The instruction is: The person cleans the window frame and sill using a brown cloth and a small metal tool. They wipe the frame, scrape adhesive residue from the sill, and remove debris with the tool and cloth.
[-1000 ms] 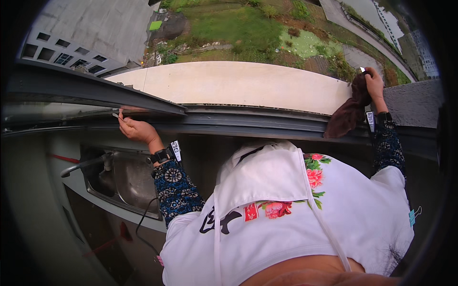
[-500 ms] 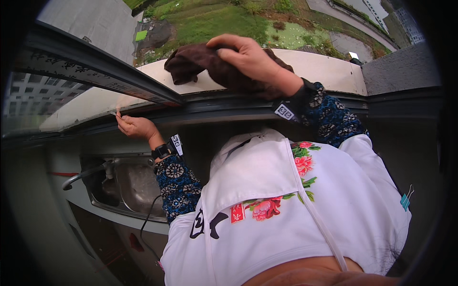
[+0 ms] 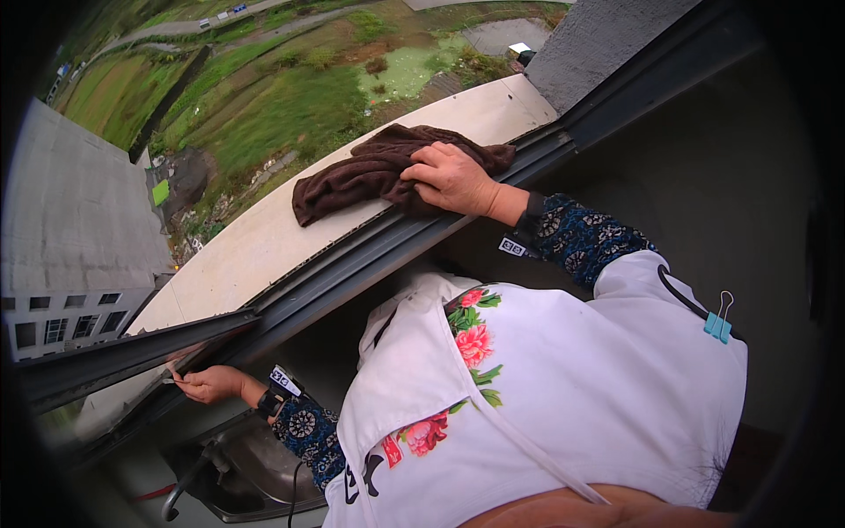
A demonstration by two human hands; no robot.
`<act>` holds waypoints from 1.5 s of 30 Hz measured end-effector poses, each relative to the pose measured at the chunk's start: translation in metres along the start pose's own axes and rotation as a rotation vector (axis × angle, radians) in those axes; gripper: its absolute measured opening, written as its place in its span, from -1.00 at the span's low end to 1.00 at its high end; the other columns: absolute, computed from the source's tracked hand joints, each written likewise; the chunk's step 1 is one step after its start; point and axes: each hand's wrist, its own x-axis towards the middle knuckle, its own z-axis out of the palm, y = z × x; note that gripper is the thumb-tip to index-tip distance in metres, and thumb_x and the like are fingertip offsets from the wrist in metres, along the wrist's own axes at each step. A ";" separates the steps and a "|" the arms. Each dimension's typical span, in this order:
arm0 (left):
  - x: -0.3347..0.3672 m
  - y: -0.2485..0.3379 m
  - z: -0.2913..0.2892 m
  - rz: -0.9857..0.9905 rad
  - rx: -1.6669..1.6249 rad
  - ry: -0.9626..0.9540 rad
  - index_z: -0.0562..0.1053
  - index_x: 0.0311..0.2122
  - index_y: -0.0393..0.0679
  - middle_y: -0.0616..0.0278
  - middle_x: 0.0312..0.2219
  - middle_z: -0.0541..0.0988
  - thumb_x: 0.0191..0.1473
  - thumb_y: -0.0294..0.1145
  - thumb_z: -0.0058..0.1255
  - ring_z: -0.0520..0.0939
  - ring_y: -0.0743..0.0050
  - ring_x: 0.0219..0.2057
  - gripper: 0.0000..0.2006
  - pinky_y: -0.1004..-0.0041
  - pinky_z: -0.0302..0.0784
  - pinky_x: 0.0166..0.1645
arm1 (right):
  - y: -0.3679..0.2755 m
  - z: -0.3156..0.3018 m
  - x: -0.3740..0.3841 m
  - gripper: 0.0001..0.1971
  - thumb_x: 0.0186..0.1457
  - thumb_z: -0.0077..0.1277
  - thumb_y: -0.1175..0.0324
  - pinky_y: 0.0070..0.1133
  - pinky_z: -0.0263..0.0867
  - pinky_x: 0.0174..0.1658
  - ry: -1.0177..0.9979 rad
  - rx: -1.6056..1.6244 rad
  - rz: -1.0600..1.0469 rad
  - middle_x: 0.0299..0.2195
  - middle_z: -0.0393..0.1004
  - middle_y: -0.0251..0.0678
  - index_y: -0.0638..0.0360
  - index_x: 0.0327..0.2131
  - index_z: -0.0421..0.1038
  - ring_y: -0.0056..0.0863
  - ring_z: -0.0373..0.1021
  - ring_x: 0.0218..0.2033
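A dark brown cloth (image 3: 370,172) lies bunched along the pale outer window ledge (image 3: 264,229). Curled over its right part, my right hand (image 3: 453,180) grips the cloth against the ledge beside the dark window track (image 3: 352,255). At the lower left, my left hand (image 3: 211,385) is closed in a pinch near the dark-framed window sash (image 3: 132,348). Something small and thin shows at its fingertips, too small to name.
Below my left forearm is a metal sink (image 3: 255,471) with a curved faucet (image 3: 180,488). A rough grey wall (image 3: 598,48) bounds the ledge on the right. Beyond the ledge is a drop to grass (image 3: 290,114) and a grey building (image 3: 79,202).
The view has turned, so the window track now slants. My right hand has come down with the brown cloth, which is spread lower on the ledge. My left hand still pinches near the sash.
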 end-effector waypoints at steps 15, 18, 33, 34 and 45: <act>0.005 0.013 -0.010 0.017 -0.050 -0.004 0.57 -0.06 -0.32 -0.05 -0.14 0.64 0.38 -0.36 -0.22 0.65 0.01 -0.15 -0.67 0.24 0.56 -0.03 | 0.294 -0.052 0.022 -0.73 0.23 -0.15 0.17 -0.16 0.40 -0.05 -0.099 -0.494 0.799 -0.19 0.56 -0.02 -0.02 -0.12 0.49 0.03 0.48 -0.12; 0.005 0.013 -0.012 -0.050 -0.049 -0.038 0.56 -0.04 -0.33 -0.08 -0.15 0.63 0.38 -0.37 -0.21 0.66 0.03 -0.17 -0.68 0.26 0.57 -0.05 | 0.315 -0.074 0.081 -0.67 0.19 -0.12 0.07 -0.19 0.39 -0.03 0.317 -0.282 0.683 -0.18 0.58 -0.04 -0.06 -0.14 0.57 0.07 0.47 -0.11; 0.001 0.003 -0.007 0.001 -0.077 -0.025 0.56 -0.06 -0.37 -0.08 -0.15 0.65 0.36 -0.39 -0.23 0.66 -0.04 -0.14 -0.67 0.22 0.55 0.01 | 0.089 -0.157 -0.022 -0.67 0.21 0.16 0.39 -0.70 0.37 0.03 0.128 0.649 0.671 -0.13 0.59 -0.31 0.18 0.04 0.48 -0.67 0.46 -0.08; -0.001 0.005 -0.007 0.000 -0.058 -0.029 0.55 -0.05 -0.38 -0.08 -0.15 0.65 0.37 -0.39 -0.24 0.66 -0.03 -0.14 -0.66 0.23 0.55 0.00 | 0.085 -0.144 -0.036 -0.63 0.18 0.19 0.33 -0.65 0.36 0.05 0.019 0.543 0.744 -0.12 0.59 -0.28 0.19 0.04 0.47 -0.60 0.48 -0.07; -0.008 0.056 -0.025 -0.454 -0.511 -0.320 0.47 0.08 -0.17 0.34 -0.39 0.54 0.45 -0.25 -0.30 0.49 0.58 -0.38 -0.66 0.56 0.42 -0.27 | 0.093 -0.034 -0.007 -0.63 0.10 0.21 0.10 -0.37 0.37 -0.06 -0.121 -0.205 0.483 -0.24 0.55 -0.29 0.11 -0.11 0.53 -0.27 0.46 -0.15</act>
